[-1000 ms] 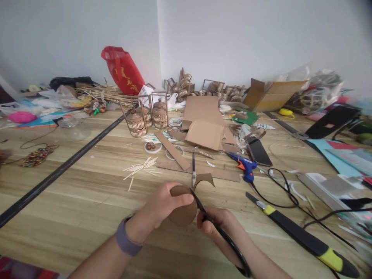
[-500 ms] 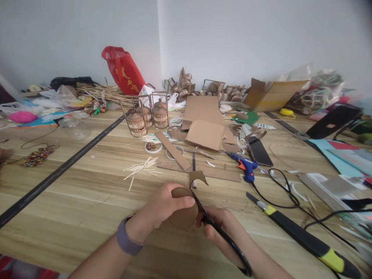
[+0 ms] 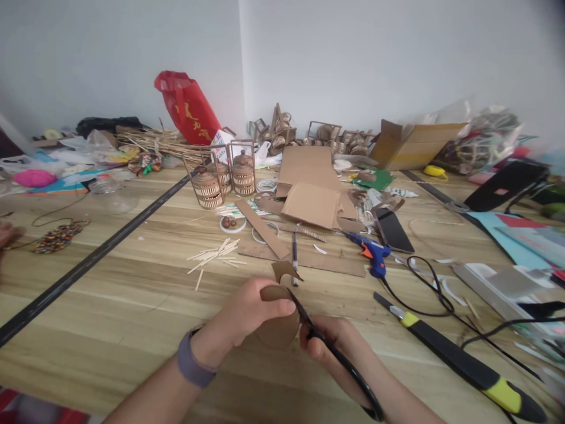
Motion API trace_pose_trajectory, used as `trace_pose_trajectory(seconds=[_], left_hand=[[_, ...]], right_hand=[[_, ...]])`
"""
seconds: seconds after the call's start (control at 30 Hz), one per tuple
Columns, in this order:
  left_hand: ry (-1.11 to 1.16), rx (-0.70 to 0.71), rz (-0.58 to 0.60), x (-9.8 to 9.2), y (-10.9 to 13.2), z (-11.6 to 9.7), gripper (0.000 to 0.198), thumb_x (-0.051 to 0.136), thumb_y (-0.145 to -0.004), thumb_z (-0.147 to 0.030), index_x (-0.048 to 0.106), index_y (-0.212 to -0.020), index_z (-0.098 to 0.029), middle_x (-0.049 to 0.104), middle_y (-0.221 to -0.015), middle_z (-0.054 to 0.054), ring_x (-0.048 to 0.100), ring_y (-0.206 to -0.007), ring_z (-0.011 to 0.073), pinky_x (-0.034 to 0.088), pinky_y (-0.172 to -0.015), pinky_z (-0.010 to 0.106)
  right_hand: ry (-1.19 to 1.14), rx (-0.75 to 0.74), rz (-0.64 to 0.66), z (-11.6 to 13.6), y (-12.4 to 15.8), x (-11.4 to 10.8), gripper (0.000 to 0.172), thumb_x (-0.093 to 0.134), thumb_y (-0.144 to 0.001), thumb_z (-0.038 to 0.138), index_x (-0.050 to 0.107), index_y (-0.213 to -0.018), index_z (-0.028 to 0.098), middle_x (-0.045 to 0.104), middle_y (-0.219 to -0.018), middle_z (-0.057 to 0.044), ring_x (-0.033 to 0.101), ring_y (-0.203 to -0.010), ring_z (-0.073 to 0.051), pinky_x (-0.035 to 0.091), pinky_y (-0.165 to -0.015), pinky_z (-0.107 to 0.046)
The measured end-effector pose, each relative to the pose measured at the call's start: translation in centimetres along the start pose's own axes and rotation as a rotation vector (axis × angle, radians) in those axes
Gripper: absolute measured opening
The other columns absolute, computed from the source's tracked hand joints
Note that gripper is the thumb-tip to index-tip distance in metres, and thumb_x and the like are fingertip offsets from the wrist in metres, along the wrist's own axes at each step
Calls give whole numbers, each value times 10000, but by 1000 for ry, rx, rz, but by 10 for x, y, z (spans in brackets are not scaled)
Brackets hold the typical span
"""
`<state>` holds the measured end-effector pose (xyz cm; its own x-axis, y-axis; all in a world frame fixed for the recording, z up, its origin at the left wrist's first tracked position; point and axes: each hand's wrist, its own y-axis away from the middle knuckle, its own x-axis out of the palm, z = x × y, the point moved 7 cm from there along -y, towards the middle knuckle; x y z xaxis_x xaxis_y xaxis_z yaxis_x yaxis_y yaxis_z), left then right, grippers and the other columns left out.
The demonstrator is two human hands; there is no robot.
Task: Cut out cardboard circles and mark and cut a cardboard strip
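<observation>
The curved offcut (image 3: 281,269) has swung from one o'clock to twelve of the cardboard disc (image 3: 279,333), suggesting the trimming is advancing. The left hand (image 3: 253,309) clamps the disc over the bench (image 3: 247,388), towards six o'clock; the right hand (image 3: 333,341) grips black scissors (image 3: 342,360).

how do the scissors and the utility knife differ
The scissors are gripped in the right hand, while the utility knife lies on the table. The scissors' visible handle is all black; the utility knife's is black with yellow parts. The scissors' blades are at the cardboard disc's edge; the utility knife's blade touches no cardboard. Both point away from the person.
</observation>
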<state>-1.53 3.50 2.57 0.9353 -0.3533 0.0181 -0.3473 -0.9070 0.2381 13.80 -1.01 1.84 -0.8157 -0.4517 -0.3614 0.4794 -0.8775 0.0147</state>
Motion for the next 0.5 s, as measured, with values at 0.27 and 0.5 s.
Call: trace_pose_trajectory(seconds=[0.27, 0.5], left_hand=[[-10, -29, -23, -4, -1, 4, 465, 887, -604, -513, 811, -903, -166, 809, -903, 69, 701, -900, 305, 481, -769, 340], [97, -40, -36, 1, -3, 4, 444, 877, -611, -492, 809, -889, -152, 805, -885, 82, 701, -888, 298, 494, -780, 346]], right_hand=[[4, -15, 9, 1, -3, 0, 684, 444, -864, 878, 501, -719, 212, 375, -643, 24, 333, -577, -140, 223, -514, -273], [-17, -62, -20, 9, -4, -3, 692, 418, -885, 868, 549, -715, 211, 394, -621, 21, 345, -554, -139, 229, -496, -276]])
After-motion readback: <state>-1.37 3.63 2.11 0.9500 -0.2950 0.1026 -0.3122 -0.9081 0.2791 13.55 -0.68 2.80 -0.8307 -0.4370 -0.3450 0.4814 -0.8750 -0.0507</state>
